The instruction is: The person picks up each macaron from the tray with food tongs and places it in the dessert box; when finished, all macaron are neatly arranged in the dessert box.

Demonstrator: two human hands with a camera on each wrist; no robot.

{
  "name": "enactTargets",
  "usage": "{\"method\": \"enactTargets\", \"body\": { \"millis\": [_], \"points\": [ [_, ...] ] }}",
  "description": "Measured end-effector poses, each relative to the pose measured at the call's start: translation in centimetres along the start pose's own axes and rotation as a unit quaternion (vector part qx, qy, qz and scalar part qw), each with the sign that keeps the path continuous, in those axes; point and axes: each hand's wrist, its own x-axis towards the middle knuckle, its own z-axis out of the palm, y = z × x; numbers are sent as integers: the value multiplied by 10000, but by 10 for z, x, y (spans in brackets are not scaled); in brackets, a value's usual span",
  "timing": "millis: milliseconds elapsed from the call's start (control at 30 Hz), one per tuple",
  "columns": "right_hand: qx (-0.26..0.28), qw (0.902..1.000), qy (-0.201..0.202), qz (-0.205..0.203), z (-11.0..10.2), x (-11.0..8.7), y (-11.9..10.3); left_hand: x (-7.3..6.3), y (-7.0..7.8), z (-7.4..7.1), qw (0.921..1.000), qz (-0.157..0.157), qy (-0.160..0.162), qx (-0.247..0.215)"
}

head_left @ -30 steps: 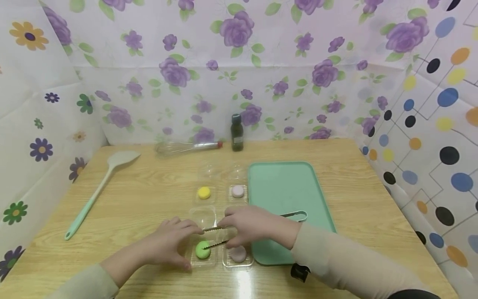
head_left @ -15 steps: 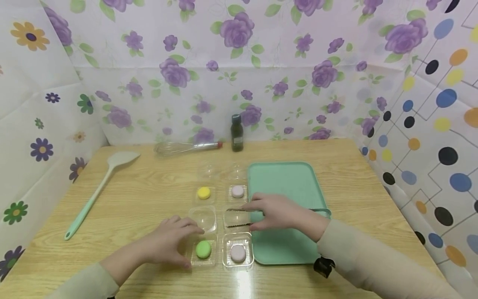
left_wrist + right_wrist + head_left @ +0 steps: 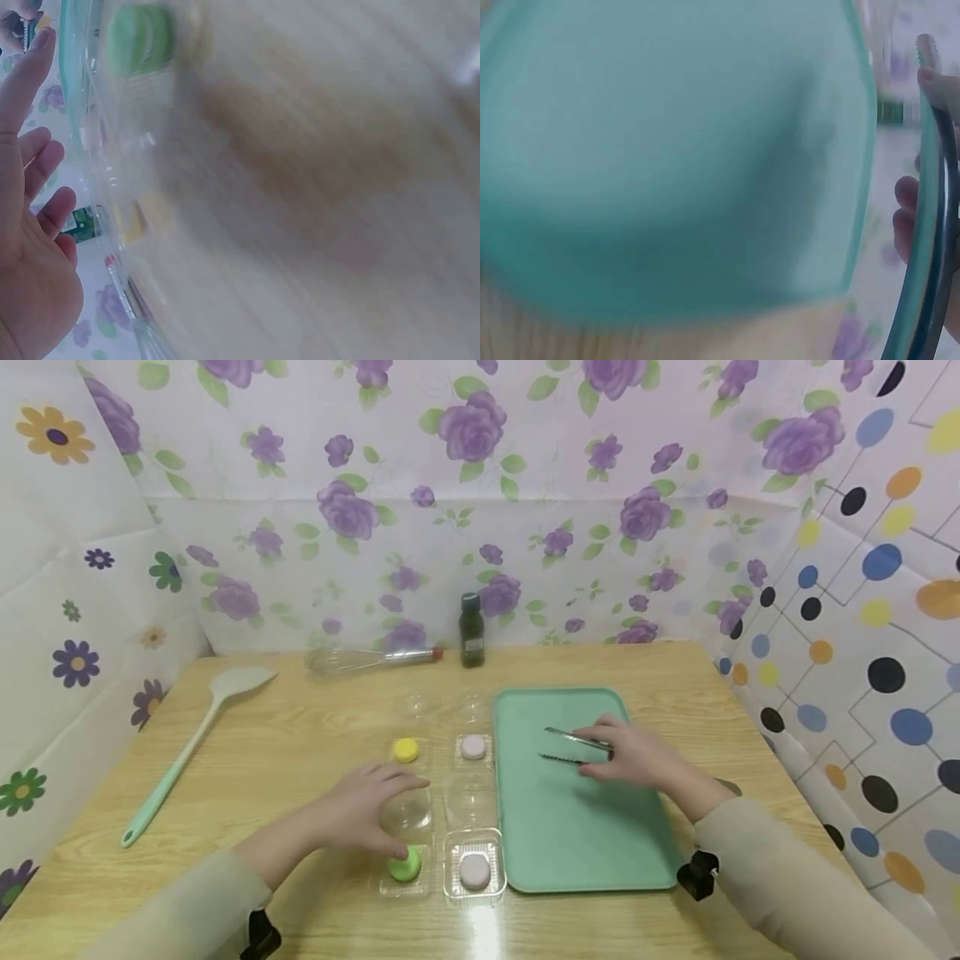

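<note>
My right hand (image 3: 636,757) holds metal tongs (image 3: 573,737) over the green tray (image 3: 592,852), their toothed tips apart with nothing between them. In the right wrist view the fingers lie along the tongs (image 3: 924,225). My left hand (image 3: 356,810) is spread over the left-hand plastic boxes, its thumb overlapping the edge of a green macaron (image 3: 405,866). That macaron sits in a clear plastic box (image 3: 386,887). Beside it a pale purple macaron (image 3: 474,870) lies in another clear box (image 3: 498,885). Farther back are a yellow macaron (image 3: 406,750) and a second pale purple one.
Clear domed lids (image 3: 471,797) stand folded back behind the boxes. A whisk (image 3: 375,660) and a dark bottle (image 3: 472,631) are at the table's back edge. On the left lies a long-handled pale green spatula (image 3: 187,747). Patterned sheets close off the back and sides.
The tongs have left the green macaron and moved right and back with my right hand, over the tray. My left hand has shifted slightly forward and right.
</note>
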Motion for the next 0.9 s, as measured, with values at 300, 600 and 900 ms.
{"method": "enactTargets", "body": {
  "millis": [300,600,900],
  "points": [
    [-188,9877,494,1472,-14,-22,54,25,2,1,9994,-216,-40,-251],
    [-112,9696,478,2399,-13,-37,89,35,-2,7,9991,-284,65,-319],
    [-438,9549,367,2912,-7,-40,98,33,-4,9,9993,-244,76,-286]
  ]
}}
